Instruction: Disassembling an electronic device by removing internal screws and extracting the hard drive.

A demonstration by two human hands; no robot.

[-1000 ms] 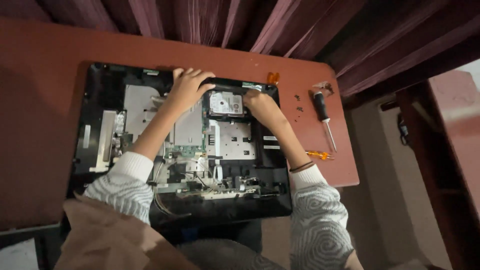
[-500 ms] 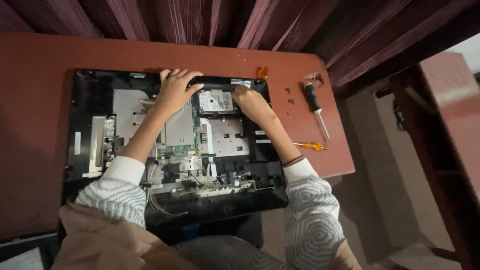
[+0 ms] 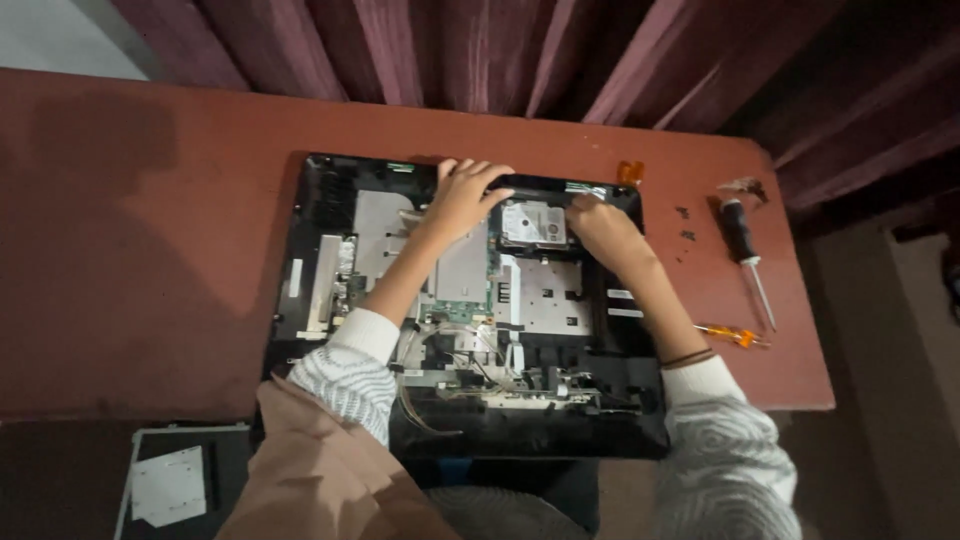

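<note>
On the reddish desk [image 3: 150, 250], from the biggest thing down:

- Desk: it carries everything, with dark curtains behind its far edge.
- Opened computer chassis [image 3: 465, 300]: a large black shell lying flat with its back cover already off, so metal shields, a green board and loose cables near the front edge are bare.
- Hard drive [image 3: 533, 222]: a silver box seated in its bay at the far middle of the chassis, not yet lifted out.
- Left hand [image 3: 462, 195]: fingers spread and pressed flat on the chassis rim just beside the drive, pinching nothing.
- Right hand [image 3: 600, 222]: touching the drive's right edge; whether its fingers clasp the drive or only rest there, I cannot tell.
- Black-handled screwdriver [image 3: 745, 250]: lying unused to the right, well apart from both hands.
- Orange-handled screwdriver [image 3: 730, 335]: near the front right edge.
- Small dark screws [image 3: 685, 222]: already out, scattered between chassis and black screwdriver.
</note>
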